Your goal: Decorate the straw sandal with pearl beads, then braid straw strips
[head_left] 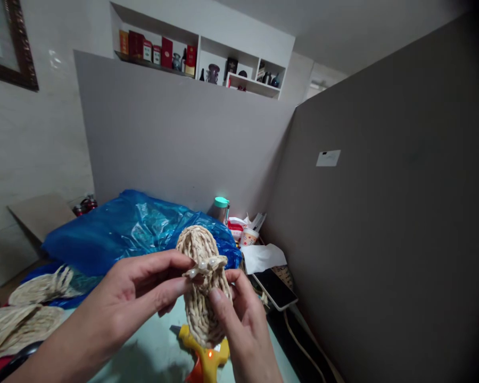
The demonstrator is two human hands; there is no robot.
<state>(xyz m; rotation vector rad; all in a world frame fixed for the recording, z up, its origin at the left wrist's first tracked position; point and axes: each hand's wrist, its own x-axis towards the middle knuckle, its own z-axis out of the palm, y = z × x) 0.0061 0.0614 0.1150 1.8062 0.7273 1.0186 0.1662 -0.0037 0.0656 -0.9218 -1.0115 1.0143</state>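
Over on the left of the table (155,354), flat straw mats (24,314) are lying against a blue plastic bag (131,229). Closer in, the left hand (143,295) is pinching a pearl-trimmed straw bow (207,263) between thumb and forefinger, holding it against an oval woven straw sole (201,314) that is standing upright just above a yellow glue gun (203,359). The right hand (245,324) is gripping the sole's right edge, fingers curled round it. Farther right, a phone (275,290) is lying beside a white tissue (263,256).

Head camera | faces forward, slightly down | close above left hand (138,298), right hand (245,324) | grey partition panel (175,149) beyond
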